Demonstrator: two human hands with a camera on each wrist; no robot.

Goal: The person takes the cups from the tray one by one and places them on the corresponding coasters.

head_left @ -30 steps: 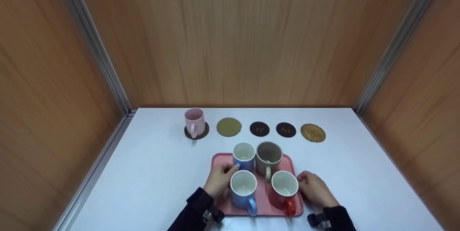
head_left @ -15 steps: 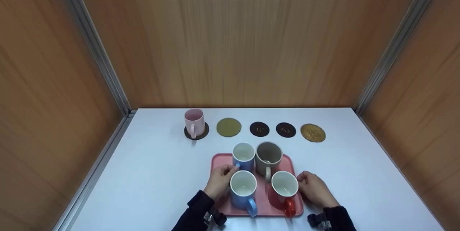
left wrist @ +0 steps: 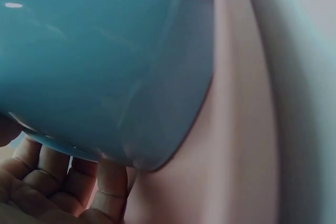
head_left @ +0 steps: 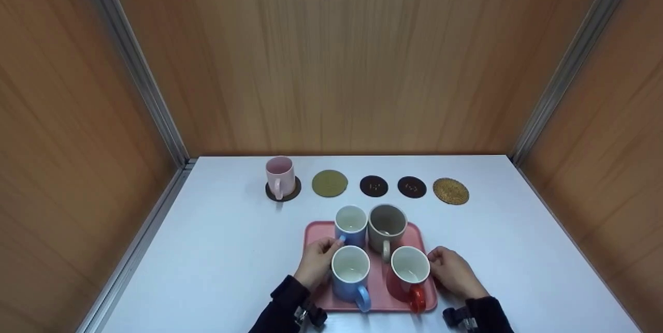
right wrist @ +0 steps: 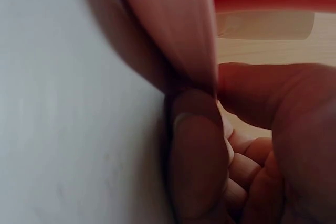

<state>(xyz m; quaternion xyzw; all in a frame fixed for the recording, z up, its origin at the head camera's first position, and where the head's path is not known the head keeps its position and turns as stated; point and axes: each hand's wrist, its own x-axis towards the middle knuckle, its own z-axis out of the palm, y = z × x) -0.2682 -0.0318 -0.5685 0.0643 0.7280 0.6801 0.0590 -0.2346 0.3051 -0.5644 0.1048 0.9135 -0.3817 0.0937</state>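
Observation:
My left hand (head_left: 316, 260) reaches past the front light-blue mug (head_left: 348, 289) and pinches the handle of the back blue mug (head_left: 351, 232). In the left wrist view, the fingers (left wrist: 111, 187) curl beyond the near blue mug (left wrist: 94, 72), which hides most of the grip. My right hand (head_left: 455, 271) pinches the right rim of the pink tray (head_left: 378, 299), with the thumb (right wrist: 252, 85) on the inner side and the index finger (right wrist: 197, 156) outside and under it. On the tray, a red mug (head_left: 399, 286) stands front right and a grey-beige mug (head_left: 380, 242) back right.
Behind the tray runs a row of coasters: a green one (head_left: 330, 183), two black ones (head_left: 374, 186) and a woven gold one (head_left: 451, 191). A pink mug (head_left: 280, 173) stands on a dark coaster (head_left: 297, 188) at the left end. Wooden panels (head_left: 342, 63) enclose the white table (head_left: 217, 250).
My left forearm has shifted slightly to the right, while the left fingers stay at the back blue mug's handle. The right hand, tray and mugs look unmoved.

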